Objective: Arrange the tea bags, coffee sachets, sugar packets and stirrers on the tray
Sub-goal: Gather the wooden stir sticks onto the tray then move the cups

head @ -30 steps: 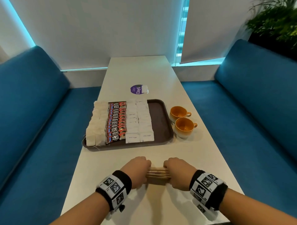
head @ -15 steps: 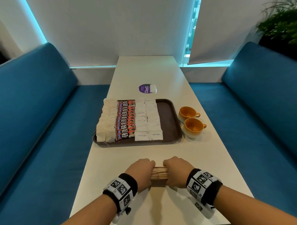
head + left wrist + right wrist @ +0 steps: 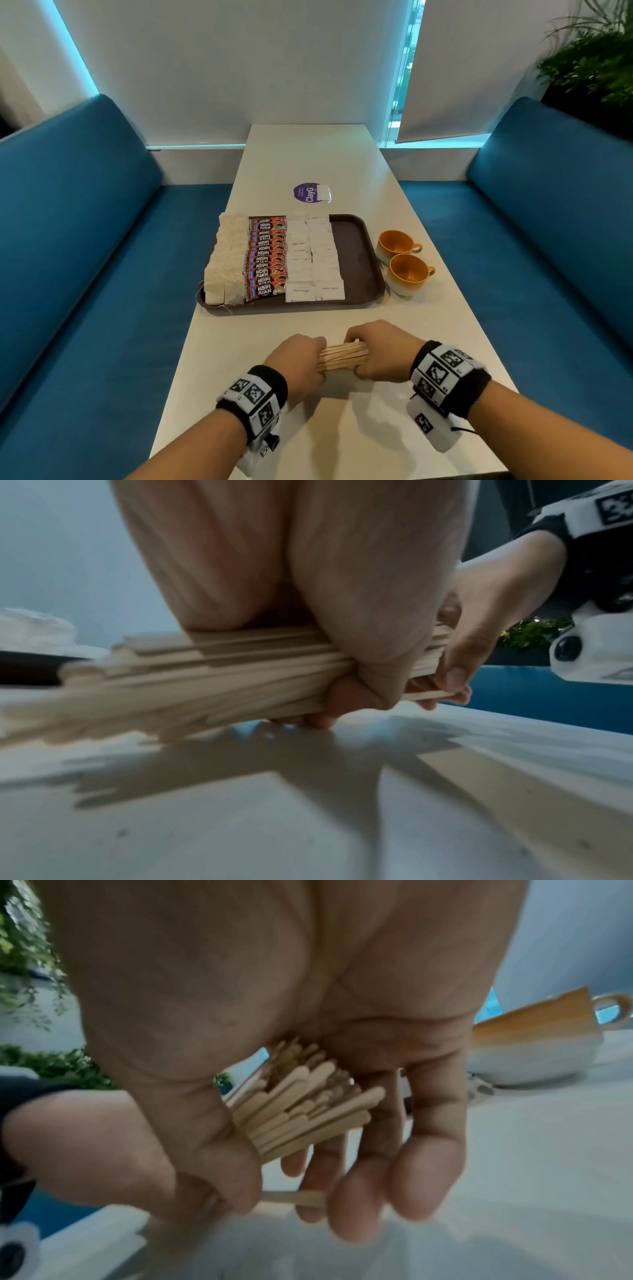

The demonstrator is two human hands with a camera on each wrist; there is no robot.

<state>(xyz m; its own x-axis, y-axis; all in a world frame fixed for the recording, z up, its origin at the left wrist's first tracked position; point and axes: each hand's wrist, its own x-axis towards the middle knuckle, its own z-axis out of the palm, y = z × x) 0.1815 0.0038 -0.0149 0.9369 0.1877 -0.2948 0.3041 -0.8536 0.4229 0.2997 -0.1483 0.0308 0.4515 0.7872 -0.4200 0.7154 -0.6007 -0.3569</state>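
White table (image 3: 308, 154) with brown tray (image 3: 359, 253), two orange cups (image 3: 407, 274), purple sticker (image 3: 306, 192).

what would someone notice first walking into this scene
Both hands, left hand and right hand, grip one bundle of wooden stirrers over the near end of the white table. Beyond them a brown tray holds neat rows of tea bags, red coffee sachets and sugar packets, with two orange cups at its right.
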